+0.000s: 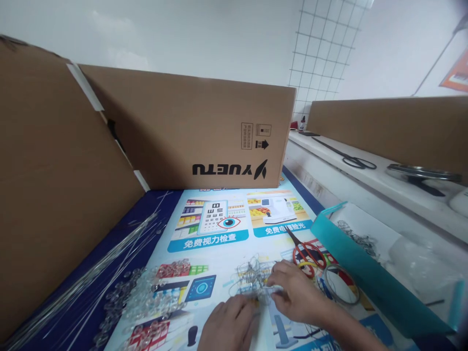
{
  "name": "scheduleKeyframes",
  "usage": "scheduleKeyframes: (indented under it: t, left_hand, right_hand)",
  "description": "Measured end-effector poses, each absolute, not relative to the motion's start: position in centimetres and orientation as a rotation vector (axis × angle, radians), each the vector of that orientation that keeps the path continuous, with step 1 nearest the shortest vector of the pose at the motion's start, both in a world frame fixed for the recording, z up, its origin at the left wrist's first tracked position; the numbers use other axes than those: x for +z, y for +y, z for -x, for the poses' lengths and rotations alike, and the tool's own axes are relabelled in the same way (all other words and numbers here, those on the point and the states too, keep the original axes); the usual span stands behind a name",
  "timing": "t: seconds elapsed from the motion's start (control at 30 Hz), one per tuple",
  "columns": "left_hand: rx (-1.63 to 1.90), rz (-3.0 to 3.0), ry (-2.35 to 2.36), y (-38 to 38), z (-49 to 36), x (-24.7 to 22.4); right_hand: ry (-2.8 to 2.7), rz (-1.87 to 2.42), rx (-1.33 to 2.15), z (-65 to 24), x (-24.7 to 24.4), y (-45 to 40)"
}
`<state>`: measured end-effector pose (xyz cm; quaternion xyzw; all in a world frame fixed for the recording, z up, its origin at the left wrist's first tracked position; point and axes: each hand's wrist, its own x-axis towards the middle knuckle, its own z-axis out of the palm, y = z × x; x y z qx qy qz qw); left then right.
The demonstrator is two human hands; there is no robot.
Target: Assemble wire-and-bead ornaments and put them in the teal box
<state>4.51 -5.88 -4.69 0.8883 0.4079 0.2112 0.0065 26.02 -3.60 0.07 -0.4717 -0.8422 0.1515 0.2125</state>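
A loose tangle of thin wire pieces [252,273] lies on the printed poster sheet at the centre front. My left hand [230,321] is at the near edge of the tangle, its fingers curled; what its fingertips hold is hidden. At the right edge of the tangle, my right hand [296,292] has its thumb and fingers bent toward the wire, with a gap between them. Red-handled scissors [309,256] lie just beyond my right hand, beside a round coil [342,284]. Many clear beads [146,297] are spread to the left of my left hand.
Long thin wires [98,273] run along the blue cloth at left. A teal-edged box [373,273] with wire pieces and a clear bag stands at right. Cardboard panels [183,131] rise behind and left. Black scissors [353,158] rest on a white ledge.
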Motion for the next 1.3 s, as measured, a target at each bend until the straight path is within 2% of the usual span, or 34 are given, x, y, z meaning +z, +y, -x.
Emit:
scheduleKeyframes:
  t: [0.43,1.3]
  left_hand:
    - [0.769,-2.698,1.308,-5.7,-4.7,-5.1]
    - [0.887,-2.026,1.323,-3.0,-3.0,-3.2]
  right_hand:
    - [-2.454,1.329,0.248,-24.5,-0.2,-4.6]
    - [-2.486,1.119,0.442,-22.0,0.0,-6.1]
